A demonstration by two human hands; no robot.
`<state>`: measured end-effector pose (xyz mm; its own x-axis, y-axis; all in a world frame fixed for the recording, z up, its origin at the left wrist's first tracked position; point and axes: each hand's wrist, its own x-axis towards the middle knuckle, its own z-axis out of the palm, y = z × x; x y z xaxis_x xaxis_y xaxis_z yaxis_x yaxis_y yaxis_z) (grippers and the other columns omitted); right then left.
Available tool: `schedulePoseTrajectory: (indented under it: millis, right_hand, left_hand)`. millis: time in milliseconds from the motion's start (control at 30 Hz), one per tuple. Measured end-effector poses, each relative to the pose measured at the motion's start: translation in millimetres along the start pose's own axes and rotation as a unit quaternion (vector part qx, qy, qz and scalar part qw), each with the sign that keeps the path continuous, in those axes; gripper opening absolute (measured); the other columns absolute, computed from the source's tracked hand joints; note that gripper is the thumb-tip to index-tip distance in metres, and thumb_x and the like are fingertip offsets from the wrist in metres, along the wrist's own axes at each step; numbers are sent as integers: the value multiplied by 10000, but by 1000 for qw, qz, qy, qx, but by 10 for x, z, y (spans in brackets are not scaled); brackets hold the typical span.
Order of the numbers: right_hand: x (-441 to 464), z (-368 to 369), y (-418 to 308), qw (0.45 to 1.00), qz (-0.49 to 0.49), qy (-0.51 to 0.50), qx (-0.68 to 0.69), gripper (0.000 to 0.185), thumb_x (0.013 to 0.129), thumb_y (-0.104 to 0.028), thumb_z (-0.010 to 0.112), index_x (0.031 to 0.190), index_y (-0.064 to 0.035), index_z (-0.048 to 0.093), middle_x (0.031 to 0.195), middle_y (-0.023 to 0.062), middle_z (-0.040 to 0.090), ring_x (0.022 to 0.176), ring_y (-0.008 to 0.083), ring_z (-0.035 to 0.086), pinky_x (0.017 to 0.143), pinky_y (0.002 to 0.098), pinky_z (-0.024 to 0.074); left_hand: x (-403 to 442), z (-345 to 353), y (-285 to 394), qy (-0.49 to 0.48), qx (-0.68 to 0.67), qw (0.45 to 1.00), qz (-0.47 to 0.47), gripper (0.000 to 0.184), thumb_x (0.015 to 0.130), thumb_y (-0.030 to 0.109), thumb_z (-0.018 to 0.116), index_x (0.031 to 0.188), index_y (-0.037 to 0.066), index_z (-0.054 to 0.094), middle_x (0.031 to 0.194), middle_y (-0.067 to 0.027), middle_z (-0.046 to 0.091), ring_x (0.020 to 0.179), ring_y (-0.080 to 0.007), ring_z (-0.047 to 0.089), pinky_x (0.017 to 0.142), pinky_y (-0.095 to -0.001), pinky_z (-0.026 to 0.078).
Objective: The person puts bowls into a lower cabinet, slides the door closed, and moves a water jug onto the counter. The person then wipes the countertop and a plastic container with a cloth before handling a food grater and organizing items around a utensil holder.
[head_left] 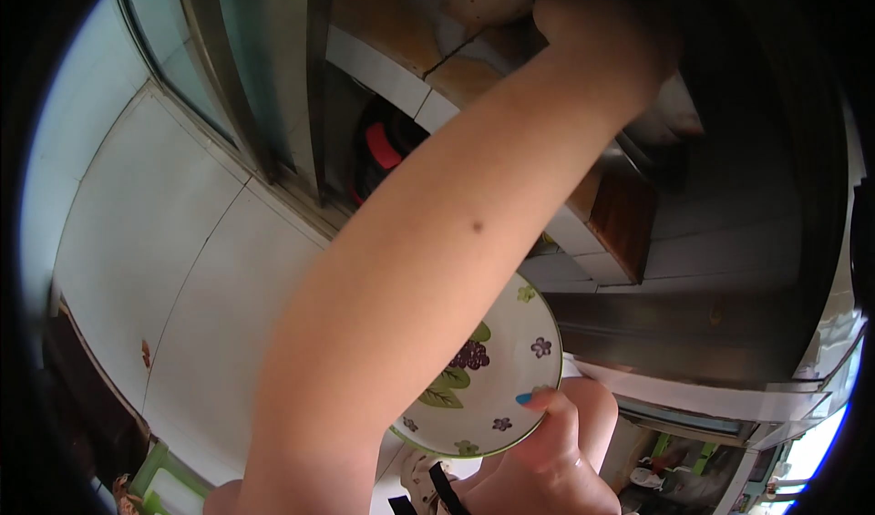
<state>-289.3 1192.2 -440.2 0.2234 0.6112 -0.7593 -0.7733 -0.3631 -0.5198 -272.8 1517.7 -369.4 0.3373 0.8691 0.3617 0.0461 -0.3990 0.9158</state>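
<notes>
A white plate (518,337) with a green rim, painted grapes, leaves and small flowers is at the lower middle, tilted. My right hand (551,428) grips its lower right edge, with the blue-nailed thumb on the upper face. The other fingers are not clearly seen. My left forearm crosses the view from the lower left to the upper right and covers part of the plate. My left hand (606,27) is at the top in deep shadow beside the counter. Its fingers, and anything in them, cannot be made out.
A tiled counter (396,55) runs along the top, above a dark round object with a red part (383,146). Glass sliding doors (210,50) stand at the upper left, beside white floor tiles (219,287). A green-edged object (169,488) is at the lower left.
</notes>
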Motion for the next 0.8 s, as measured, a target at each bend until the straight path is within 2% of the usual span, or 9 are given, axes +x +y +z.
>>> schedulePoseTrajectory:
  millis: [67,133,200,267,467,567,633,733,800]
  right_hand:
    - [33,13,-43,1000,-2,-27,-2,522,654,-121,435,1154,30,422,1112,162,507,1006,294,491,853,372,408]
    - [-65,124,-34,997,7,63,-34,497,640,-109,438,1119,20,456,1095,147,517,980,276,493,839,351,406]
    - [-73,78,-74,995,30,79,-56,474,627,-96,435,1087,10,480,1064,129,526,963,255,489,836,326,396]
    - [10,33,-114,998,3,-18,-53,469,614,-87,437,1069,16,486,1023,119,536,961,244,492,817,321,406]
    - [30,-169,-133,994,43,26,-92,473,603,-86,441,1055,46,486,950,128,547,871,267,526,742,334,437]
    - [-15,-13,-135,997,9,16,-70,458,614,-40,462,1066,35,483,942,92,566,906,212,530,772,298,423]
    - [-52,74,-169,985,-85,2,-148,512,577,-40,444,1080,60,463,964,140,547,865,269,536,766,339,441]
    - [-126,82,-230,971,-171,-7,-168,526,592,-28,447,1112,50,444,1018,151,535,913,280,531,802,359,438]
    - [-126,36,-267,967,-191,-25,-166,509,632,-84,479,1123,44,440,1026,156,537,936,288,530,818,368,437]
  left_hand:
    - [-34,-18,26,14,34,999,23,237,787,275,511,847,52,568,788,-125,584,699,-232,571,614,-338,475]
    - [-66,-22,50,22,68,997,40,233,788,263,505,844,49,577,795,-132,590,713,-239,576,620,-342,476]
    - [-104,-47,95,32,106,992,53,230,789,251,498,842,46,587,802,-139,595,727,-247,582,625,-346,477]
    - [-162,-80,176,58,140,986,76,229,790,240,491,839,42,596,809,-145,601,741,-254,588,631,-350,478]
    - [-395,-304,316,89,237,961,111,234,793,205,471,831,33,625,830,-166,617,784,-277,605,647,-362,482]
    - [-531,-615,356,-3,279,958,60,260,793,186,455,859,16,640,886,-202,613,849,-308,604,684,-384,483]
    - [-689,-832,244,51,188,977,89,262,791,187,455,849,-5,624,863,-221,605,840,-332,594,733,-394,472]
    - [-694,-1116,48,49,131,977,160,261,791,197,490,821,-44,585,824,-264,572,820,-351,576,711,-388,457]
    - [-749,-1392,132,-146,-1,988,-44,361,830,327,497,853,-26,574,799,-119,603,752,-250,567,666,-343,451]
